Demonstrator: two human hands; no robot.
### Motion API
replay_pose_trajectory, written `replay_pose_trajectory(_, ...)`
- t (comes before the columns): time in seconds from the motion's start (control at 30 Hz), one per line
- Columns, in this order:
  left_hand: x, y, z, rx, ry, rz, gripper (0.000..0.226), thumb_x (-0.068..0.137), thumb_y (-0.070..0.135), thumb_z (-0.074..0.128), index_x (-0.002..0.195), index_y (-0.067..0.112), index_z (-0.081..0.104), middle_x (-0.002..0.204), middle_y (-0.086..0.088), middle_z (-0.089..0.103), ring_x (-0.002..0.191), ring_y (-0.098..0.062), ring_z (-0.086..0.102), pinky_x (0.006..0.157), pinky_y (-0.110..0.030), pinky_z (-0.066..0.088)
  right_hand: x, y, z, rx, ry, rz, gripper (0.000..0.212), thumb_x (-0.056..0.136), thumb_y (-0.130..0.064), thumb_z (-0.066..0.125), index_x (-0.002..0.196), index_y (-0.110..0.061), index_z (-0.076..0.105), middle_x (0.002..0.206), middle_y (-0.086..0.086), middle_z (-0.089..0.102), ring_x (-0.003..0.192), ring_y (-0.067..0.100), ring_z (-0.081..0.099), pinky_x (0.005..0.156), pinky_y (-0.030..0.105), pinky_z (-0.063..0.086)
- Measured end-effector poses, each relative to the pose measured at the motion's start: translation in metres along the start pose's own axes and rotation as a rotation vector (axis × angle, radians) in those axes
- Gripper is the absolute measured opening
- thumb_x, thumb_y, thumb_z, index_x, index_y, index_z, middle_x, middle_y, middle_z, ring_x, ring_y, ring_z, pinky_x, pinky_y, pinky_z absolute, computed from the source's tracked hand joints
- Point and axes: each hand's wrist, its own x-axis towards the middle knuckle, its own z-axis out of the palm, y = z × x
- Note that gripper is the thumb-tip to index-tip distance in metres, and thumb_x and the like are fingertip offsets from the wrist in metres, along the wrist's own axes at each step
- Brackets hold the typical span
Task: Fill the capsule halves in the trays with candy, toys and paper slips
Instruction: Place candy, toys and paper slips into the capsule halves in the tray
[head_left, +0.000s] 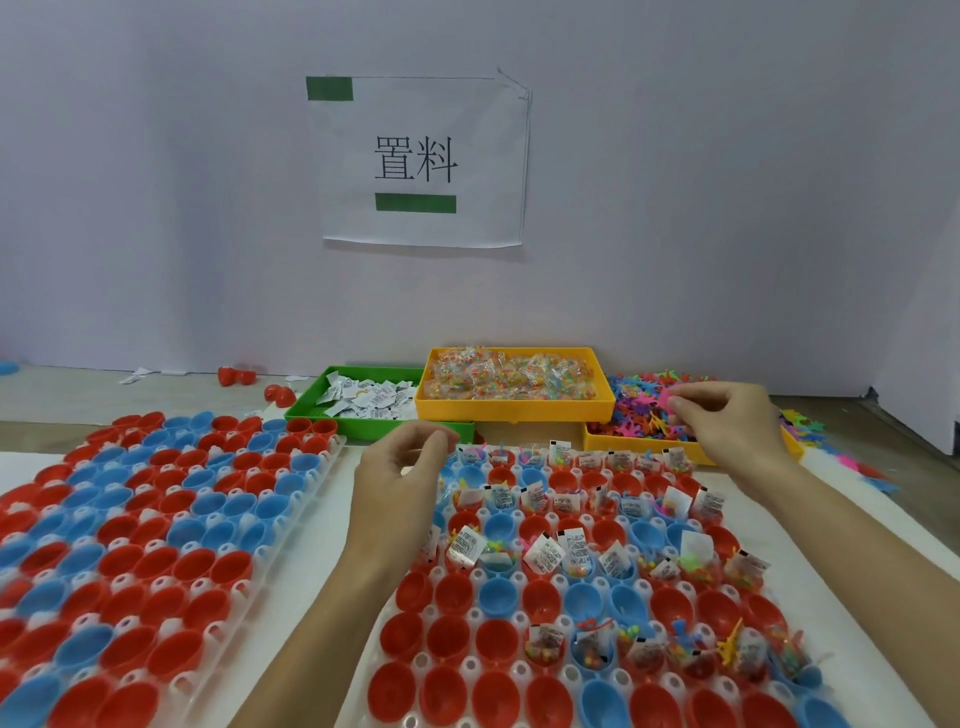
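Two white trays hold red and blue capsule halves. The right tray has several halves filled with candy bags, toys and paper slips; the left tray holds empty halves. My right hand pinches a pink toy above the bin of colourful plastic toys. My left hand hovers over the right tray's far left corner with fingers curled; whether it holds anything is unclear. A green bin of paper slips and a yellow bin of candy bags stand behind.
Loose red capsule halves lie on the table behind the left tray. Stray toys are scattered right of the toy bin. A wall with a taped paper sign stands just behind the bins.
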Motion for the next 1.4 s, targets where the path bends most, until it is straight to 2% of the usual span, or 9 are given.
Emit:
replay_pose_trajectory(0.17, -0.008, 0.01, 0.004, 0.006, -0.177, 0.11, 0.008, 0.09, 0.015, 0.07, 0.092, 0.019, 0.075, 0.082, 0.006, 0.073, 0.08, -0.011, 0.069, 0.071, -0.025, 0.057, -0.065, -0.044, -0.003, 0.122, -0.307, -0.218, 0.011, 0.083, -0.015, 0.078, 0.091, -0.022, 0.078, 0.079, -0.011, 0.077, 0.071, 0.005, 0.073, 0.065, 0.012, 0.054)
replay_pose_trajectory(0.4, -0.021, 0.021, 0.013, 0.008, -0.455, 0.186, 0.021, 0.078, 0.025, 0.077, 0.096, 0.017, 0.077, 0.086, 0.002, 0.075, 0.08, -0.016, 0.071, 0.074, -0.038, 0.06, -0.122, -0.066, 0.005, 0.207, -0.571, -0.314, 0.01, 0.078, -0.022, 0.079, 0.087, -0.024, 0.08, 0.081, -0.008, 0.077, 0.076, 0.009, 0.074, 0.072, 0.021, 0.059)
replay_pose_trajectory(0.67, -0.018, 0.027, 0.0, 0.003, -0.655, 0.136, 0.005, 0.085, 0.006, 0.074, 0.089, 0.008, 0.076, 0.084, -0.009, 0.074, 0.081, -0.032, 0.07, 0.079, -0.048, 0.058, -0.131, -0.058, 0.007, 0.201, -0.548, -0.336, 0.012, 0.085, -0.017, 0.076, 0.094, -0.026, 0.078, 0.082, -0.01, 0.076, 0.075, 0.008, 0.073, 0.071, 0.02, 0.059)
replay_pose_trajectory(0.73, -0.012, 0.028, -0.011, 0.062, -0.772, 0.084, 0.005, 0.084, 0.006, 0.074, 0.087, 0.009, 0.076, 0.084, -0.008, 0.074, 0.078, -0.03, 0.069, 0.077, -0.041, 0.06, -0.129, -0.057, 0.005, 0.2, -0.493, -0.335, 0.014, 0.088, -0.015, 0.073, 0.093, -0.027, 0.078, 0.08, -0.01, 0.076, 0.073, 0.009, 0.073, 0.068, 0.019, 0.058)
replay_pose_trajectory(0.9, -0.009, 0.026, -0.02, 0.245, -0.956, 0.047, 0.008, 0.084, 0.007, 0.074, 0.082, 0.015, 0.077, 0.074, 0.008, 0.071, 0.061, -0.003, 0.061, 0.061, -0.014, 0.046, -0.124, -0.054, 0.002, 0.217, -0.415, -0.309, 0.017, 0.091, -0.011, 0.069, 0.094, -0.026, 0.077, 0.08, -0.009, 0.076, 0.073, 0.01, 0.073, 0.069, 0.022, 0.059)
replay_pose_trajectory(1.07, -0.011, 0.023, -0.019, 0.352, -1.021, 0.023, 0.008, 0.082, 0.007, 0.073, 0.082, 0.015, 0.076, 0.071, 0.013, 0.069, 0.059, 0.0, 0.059, 0.057, -0.008, 0.043, -0.122, -0.053, 0.001, 0.188, -0.369, -0.325, 0.023, 0.092, -0.007, 0.067, 0.094, -0.029, 0.076, 0.08, -0.011, 0.075, 0.073, 0.009, 0.072, 0.068, 0.028, 0.06)
replay_pose_trajectory(1.17, -0.011, 0.024, -0.018, 0.396, -1.027, 0.012, 0.005, 0.082, 0.011, 0.074, 0.083, 0.016, 0.075, 0.074, 0.009, 0.07, 0.062, -0.002, 0.062, 0.064, -0.007, 0.044, -0.122, -0.053, 0.001, 0.168, -0.348, -0.331, 0.026, 0.092, -0.006, 0.067, 0.094, -0.03, 0.076, 0.08, -0.012, 0.075, 0.075, 0.007, 0.071, 0.067, 0.026, 0.06)
replay_pose_trajectory(1.3, -0.011, 0.023, -0.018, 0.511, -1.017, 0.059, 0.005, 0.081, 0.019, 0.075, 0.085, 0.021, 0.074, 0.081, 0.013, 0.071, 0.077, 0.003, 0.063, 0.089, -0.014, 0.037, -0.121, -0.052, 0.0, 0.151, -0.325, -0.325, 0.025, 0.092, -0.007, 0.067, 0.094, -0.031, 0.075, 0.082, -0.014, 0.075, 0.078, 0.007, 0.071, 0.07, 0.025, 0.06)
replay_pose_trajectory(1.4, -0.011, 0.024, -0.018, 0.514, -1.023, 0.09, 0.009, 0.08, 0.019, 0.076, 0.088, 0.022, 0.072, 0.08, 0.002, 0.07, 0.07, -0.013, 0.063, 0.084, -0.006, 0.037, -0.12, -0.052, 0.0, 0.147, -0.308, -0.322, 0.026, 0.092, -0.007, 0.066, 0.094, -0.031, 0.075, 0.083, -0.016, 0.074, 0.08, 0.006, 0.071, 0.073, 0.026, 0.06)
